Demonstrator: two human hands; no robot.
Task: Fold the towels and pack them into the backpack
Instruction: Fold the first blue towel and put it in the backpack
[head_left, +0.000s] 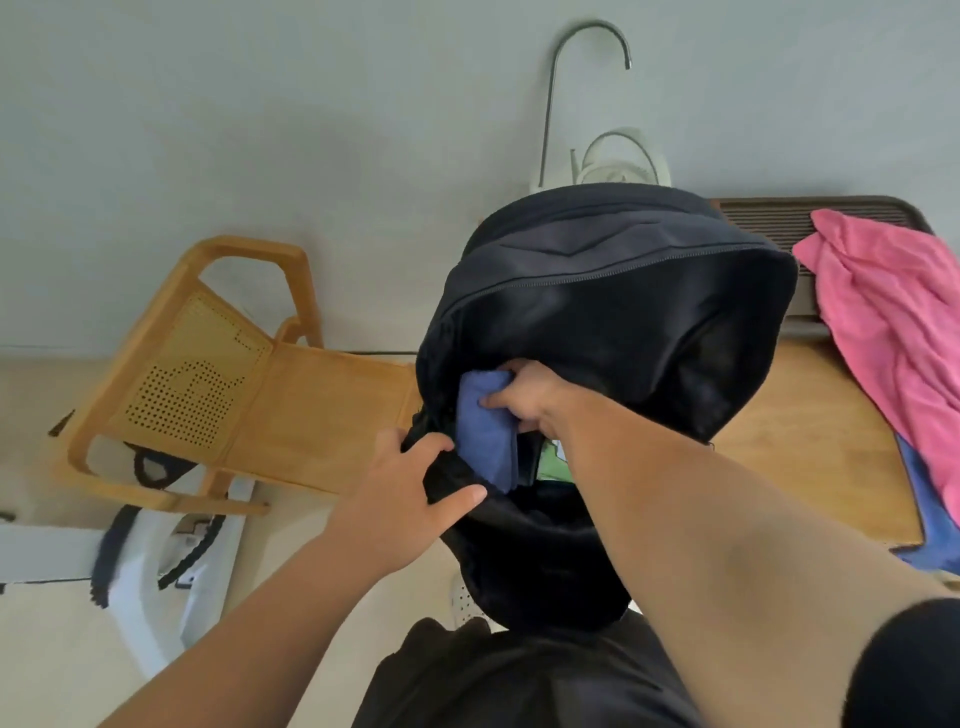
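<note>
A wooden tabletop (810, 431) against a pale wall carries a pink towel (893, 322). A black backpack (613, 291) gapes open. The right hand (524, 400) pinches a folded blue towel (485, 431) inside its mouth, while the left hand (410, 483) grips the opening's edge. An orange chair (249, 374) stands to the left.

— Where's your left hand?
— My left hand (410, 488) comes in from the near left, forearm bare, with the thumb and fingers (434, 446) curled over the backpack (597, 312) rim.
— And the right?
— My right hand (524, 400) reaches farther, arm almost straight. It pinches the blue towel (483, 431), just beyond my left hand.
</note>
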